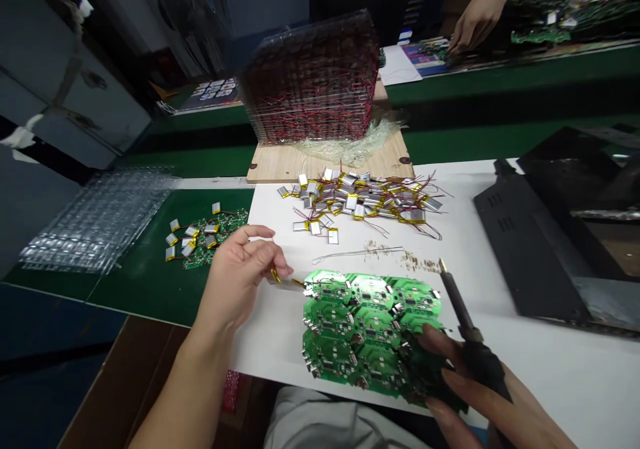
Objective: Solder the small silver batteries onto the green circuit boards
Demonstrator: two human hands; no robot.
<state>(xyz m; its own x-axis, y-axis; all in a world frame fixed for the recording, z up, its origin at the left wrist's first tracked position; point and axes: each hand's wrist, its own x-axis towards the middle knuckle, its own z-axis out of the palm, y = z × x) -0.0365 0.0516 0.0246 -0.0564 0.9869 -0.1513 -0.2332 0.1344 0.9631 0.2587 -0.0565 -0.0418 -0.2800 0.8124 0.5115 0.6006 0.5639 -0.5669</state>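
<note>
A green circuit board panel [375, 326] of several joined round boards lies on the white sheet before me. At its left edge my left hand [245, 262] pinches a small lithium battery [275, 276], mostly hidden by the fingers; its yellow-taped end shows, and thin wires run toward the panel's upper left board. My right hand [480, 396] is closed around a soldering iron [465, 319] over the panel's lower right side. The iron's tip points up and away, beyond the panel's upper right corner. Shadow from this hand darkens the boards there.
Loose silver batteries [350, 202] with wires lie behind the panel. A wooden board [285, 162] bears a stack of clear trays [315, 82]. More batteries rest on boards [220, 236] at left, near bubbled plastic trays [100, 216]. A black box [525, 249] stands right. A co-worker's hand [483, 19] works opposite.
</note>
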